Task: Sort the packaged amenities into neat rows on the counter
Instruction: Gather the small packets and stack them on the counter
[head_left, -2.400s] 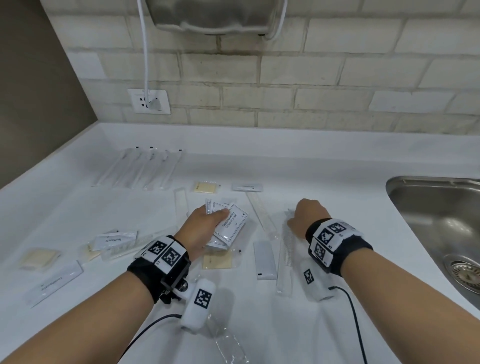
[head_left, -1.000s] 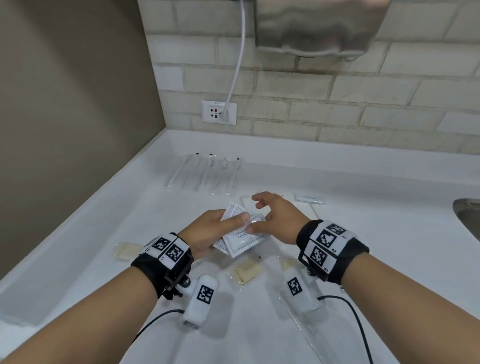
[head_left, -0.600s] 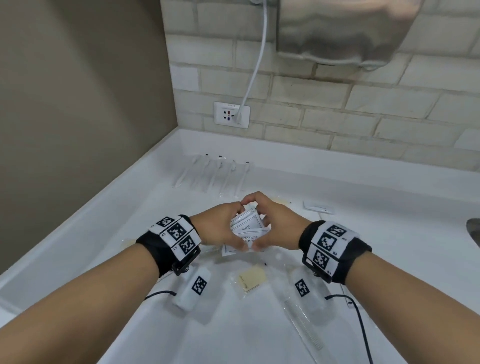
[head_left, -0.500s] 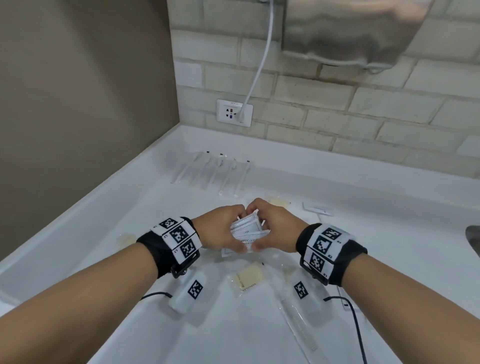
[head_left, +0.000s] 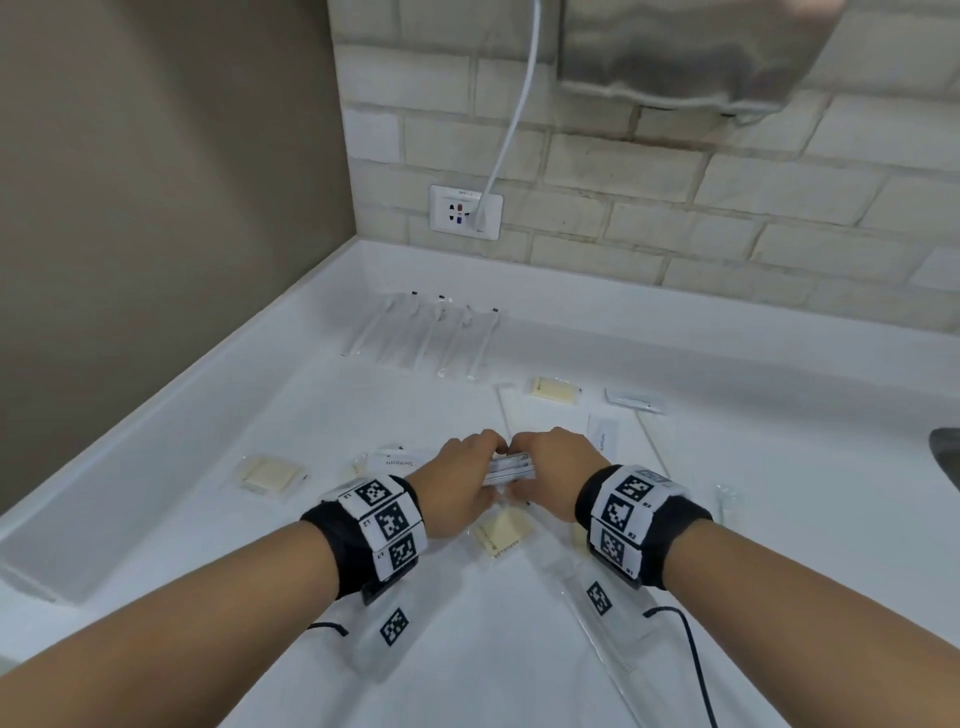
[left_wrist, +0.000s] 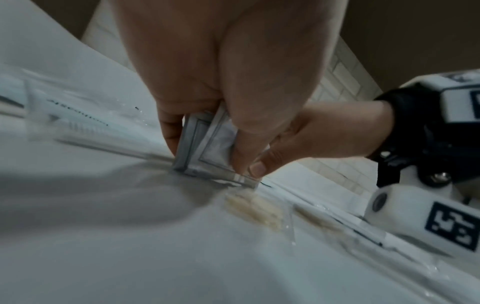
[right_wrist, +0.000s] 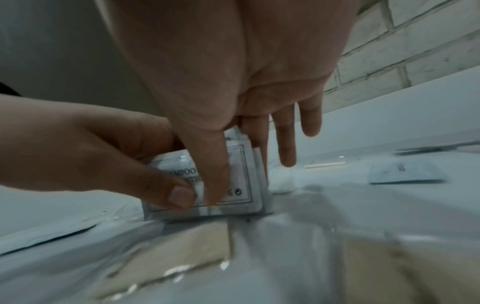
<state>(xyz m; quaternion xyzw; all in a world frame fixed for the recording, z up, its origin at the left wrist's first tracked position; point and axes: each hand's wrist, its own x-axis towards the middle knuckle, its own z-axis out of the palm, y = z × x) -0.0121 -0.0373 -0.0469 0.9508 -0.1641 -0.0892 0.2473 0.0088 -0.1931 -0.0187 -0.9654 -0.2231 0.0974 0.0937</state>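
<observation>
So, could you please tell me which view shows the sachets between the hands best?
The right wrist view: the sachets face the camera, border and partial print visible. The left wrist view shows them angled, with no print legible; the head view shows only a sliver between the knuckles.

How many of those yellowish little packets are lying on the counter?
4 yellowish packets: one at far left, one at the back, one between the wrists, one half hidden just right of it. Others may be covered.

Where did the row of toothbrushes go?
In the head view the toothbrushes lie side by side at the back left of the counter, just below the wall socket and beyond both hands.
</observation>
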